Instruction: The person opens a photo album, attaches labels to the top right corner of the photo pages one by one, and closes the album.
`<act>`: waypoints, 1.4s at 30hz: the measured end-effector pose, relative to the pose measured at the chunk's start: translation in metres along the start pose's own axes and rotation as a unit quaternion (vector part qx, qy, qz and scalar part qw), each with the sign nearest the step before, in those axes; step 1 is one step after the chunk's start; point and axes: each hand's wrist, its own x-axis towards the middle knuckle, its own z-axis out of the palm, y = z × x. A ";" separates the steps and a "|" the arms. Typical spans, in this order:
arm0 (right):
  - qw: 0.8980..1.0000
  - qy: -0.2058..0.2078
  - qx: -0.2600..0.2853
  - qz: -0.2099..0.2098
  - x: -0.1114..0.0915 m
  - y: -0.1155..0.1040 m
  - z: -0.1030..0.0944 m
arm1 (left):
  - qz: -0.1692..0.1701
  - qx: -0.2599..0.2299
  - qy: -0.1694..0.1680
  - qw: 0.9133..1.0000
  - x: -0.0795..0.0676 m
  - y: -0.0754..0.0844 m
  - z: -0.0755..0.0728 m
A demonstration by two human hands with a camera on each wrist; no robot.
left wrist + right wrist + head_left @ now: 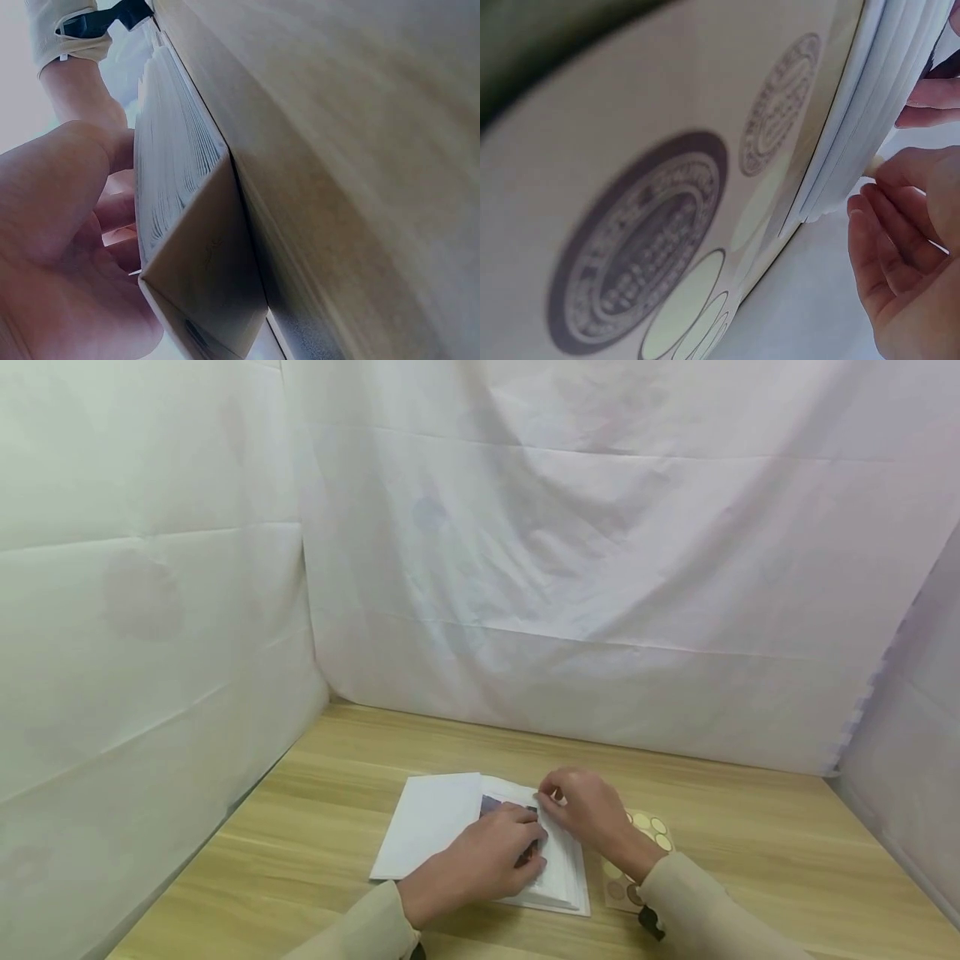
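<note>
A thick white album (pixel 558 877) lies spread on the table, its blank white cover (pixel 431 827) turned to the left. On its top page is a dark picture (pixel 491 805), mostly covered by my left hand (pixel 491 852), which rests on it with bent fingers. My right hand (pixel 585 806) is at the page's top edge, thumb and forefinger pinched together there. Close up in the right wrist view, those fingertips (pixel 877 169) meet at the page edge by a small pale bit, too unclear to identify. The left wrist view shows the stacked pages (pixel 176 142) beside my left palm.
A sheet of round stickers (pixel 652 831) lies under my right forearm, just right of the album. It carries pale circles and dark printed seals (pixel 645 240). The wooden table (pixel 750 835) is bounded by white cloth walls (pixel 562 568) at the back and sides.
</note>
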 end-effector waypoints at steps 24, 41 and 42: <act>0.996 -0.039 -0.046 -0.066 -0.009 -0.008 -0.005 | 0.001 0.010 -0.022 1.000 -0.004 0.000 -0.005; 0.998 -0.051 0.028 0.010 -0.009 -0.010 -0.005 | 0.016 -0.037 -0.097 0.994 -0.016 -0.018 -0.004; 0.998 -0.052 0.030 0.015 -0.009 -0.009 -0.005 | 0.014 -0.039 -0.101 0.994 -0.016 -0.019 -0.004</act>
